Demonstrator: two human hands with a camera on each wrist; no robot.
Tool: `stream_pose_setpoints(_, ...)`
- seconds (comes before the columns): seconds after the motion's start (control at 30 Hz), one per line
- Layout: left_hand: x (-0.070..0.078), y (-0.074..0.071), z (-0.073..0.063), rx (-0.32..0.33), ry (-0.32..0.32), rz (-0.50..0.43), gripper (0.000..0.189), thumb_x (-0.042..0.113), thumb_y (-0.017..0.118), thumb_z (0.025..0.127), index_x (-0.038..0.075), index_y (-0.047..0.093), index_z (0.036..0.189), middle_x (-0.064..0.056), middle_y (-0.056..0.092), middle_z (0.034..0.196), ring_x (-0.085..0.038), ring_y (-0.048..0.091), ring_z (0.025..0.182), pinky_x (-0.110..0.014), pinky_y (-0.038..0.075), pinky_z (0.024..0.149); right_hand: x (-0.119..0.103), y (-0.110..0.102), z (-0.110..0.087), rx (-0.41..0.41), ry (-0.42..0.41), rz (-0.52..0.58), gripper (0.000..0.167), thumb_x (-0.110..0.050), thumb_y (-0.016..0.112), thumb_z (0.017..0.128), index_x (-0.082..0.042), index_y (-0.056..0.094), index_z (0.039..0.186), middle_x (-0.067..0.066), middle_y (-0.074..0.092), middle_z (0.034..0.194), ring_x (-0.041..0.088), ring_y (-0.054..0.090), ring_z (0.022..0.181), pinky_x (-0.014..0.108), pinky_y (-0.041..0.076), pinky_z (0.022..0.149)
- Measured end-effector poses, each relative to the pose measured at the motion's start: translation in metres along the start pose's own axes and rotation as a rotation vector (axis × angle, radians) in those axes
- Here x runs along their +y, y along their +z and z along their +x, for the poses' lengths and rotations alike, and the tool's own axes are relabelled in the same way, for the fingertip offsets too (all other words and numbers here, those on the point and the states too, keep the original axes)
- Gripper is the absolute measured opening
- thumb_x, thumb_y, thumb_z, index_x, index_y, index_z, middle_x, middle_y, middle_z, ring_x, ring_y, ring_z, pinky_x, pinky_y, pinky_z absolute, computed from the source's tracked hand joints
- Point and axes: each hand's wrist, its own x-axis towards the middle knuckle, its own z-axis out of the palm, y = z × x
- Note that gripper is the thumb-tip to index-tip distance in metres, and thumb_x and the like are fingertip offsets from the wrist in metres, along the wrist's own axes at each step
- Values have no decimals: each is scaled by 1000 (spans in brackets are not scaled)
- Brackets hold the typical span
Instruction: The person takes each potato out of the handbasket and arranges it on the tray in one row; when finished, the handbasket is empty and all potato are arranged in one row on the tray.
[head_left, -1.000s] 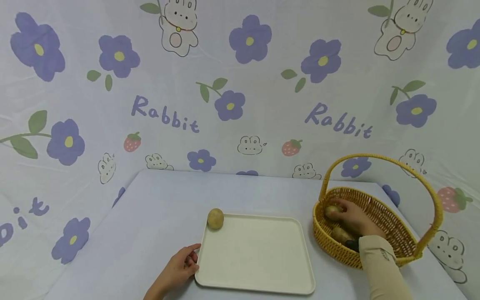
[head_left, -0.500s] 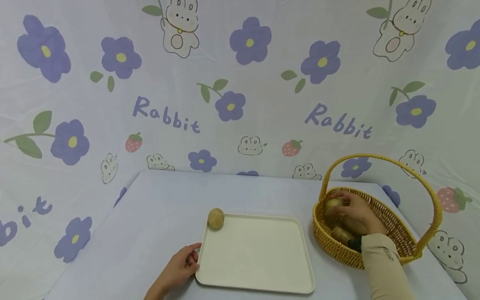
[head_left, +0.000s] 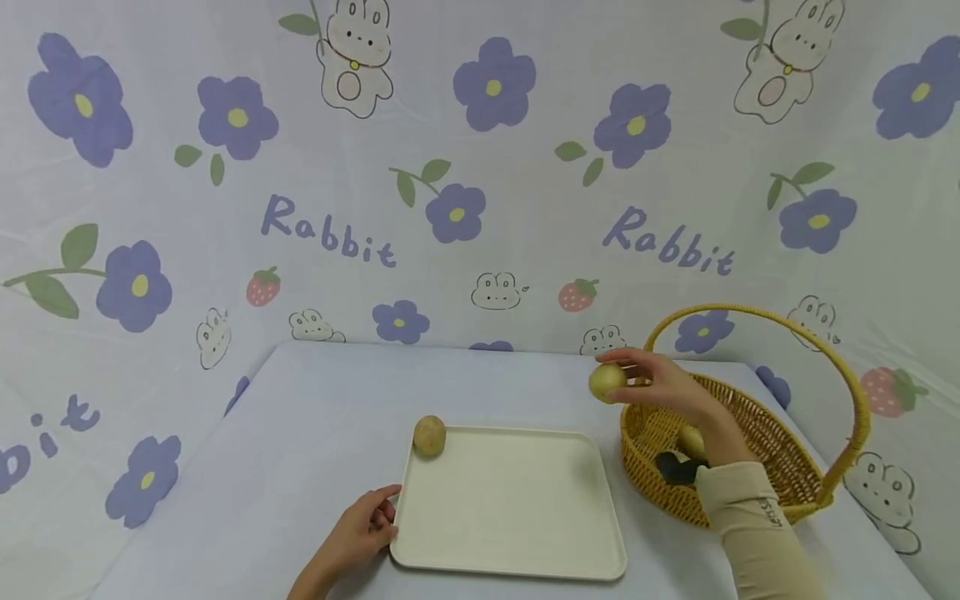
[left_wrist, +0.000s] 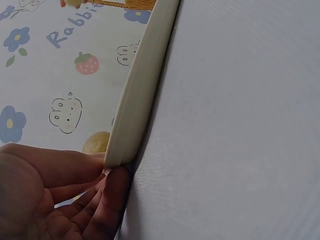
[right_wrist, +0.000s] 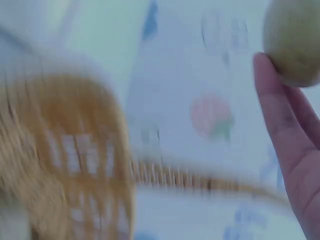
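Note:
My right hand [head_left: 663, 385] holds a round yellowish potato [head_left: 607, 382] at the fingertips, raised over the left rim of the wicker basket [head_left: 652, 492]. In the right wrist view that potato [right_wrist: 295, 42] sits against the fingers, with the basket blurred at left. My left hand [head_left: 360, 533] pinches the left edge of a cream rectangular tray [head_left: 510, 508]; the left wrist view has thumb and fingers at the tray's rim [left_wrist: 135, 105]. Another potato [head_left: 430, 436] rests at the tray's far left corner.
One more potato [head_left: 692, 442] shows inside the basket, partly hidden by the right forearm. The basket's tall arched handle [head_left: 810, 333] rises above it. A black wrist camera [head_left: 678, 468] juts from the right cuff. A printed cloth [head_left: 495, 250] hangs behind the table.
My right hand has lifted a potato out of the basket and moved up and left with it. The left hand and the tray have stayed in place.

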Motion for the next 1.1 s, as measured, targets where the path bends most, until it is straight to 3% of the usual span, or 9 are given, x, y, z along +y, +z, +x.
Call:
stream_pose_setpoints(0.13,-1,-1,-1,7,4,18,53,-8,61,78,-13,44,128,-7,51,92,-5,47,75,-20,44,64,-7,50,21,-17,-35,59,48,-16,74,79,-7,57,123,14,56,120,30,56,102,33,51,83)
stream_pose_setpoints(0.3,-4,0,0,-1,7,0,54,-8,61,79,-13,43,129,-7,51,92,-5,47,74,-20,46,62,-6,119,42,21,-49,86,46,-12,75,77,-6,59,120,15,58,118,31,57,102,37,52,84)
stream_pose_setpoints(0.53,-4,4,0,-14,33,-40,53,-8,61,78,-15,43,128,-9,51,91,-5,47,73,-20,46,60,13,190,57,13,-89,-8,47,-3,72,78,1,56,122,18,58,122,33,55,109,44,47,90)
stream_pose_setpoints(0.77,-4,6,-1,-22,1,-47,54,-8,61,78,-15,42,129,-8,50,91,-5,47,72,-19,46,59,18,215,68,-16,-115,-46,46,-1,69,81,5,52,124,20,56,122,36,54,110,46,45,92)
stream_pose_setpoints(0.97,-1,2,-1,-12,18,-36,54,-7,62,78,-15,43,128,-8,51,92,-6,47,74,-19,45,60,24,220,76,19,-207,-104,45,-8,68,83,2,53,124,17,57,121,32,54,108,43,46,89)
stream_pose_setpoints(1.1,-1,-1,0,-1,26,-31,54,-8,62,78,-15,43,128,-9,51,92,-6,47,73,-20,45,60,22,219,77,32,-202,-87,45,-15,69,83,-2,53,123,15,56,119,29,53,104,41,46,85)
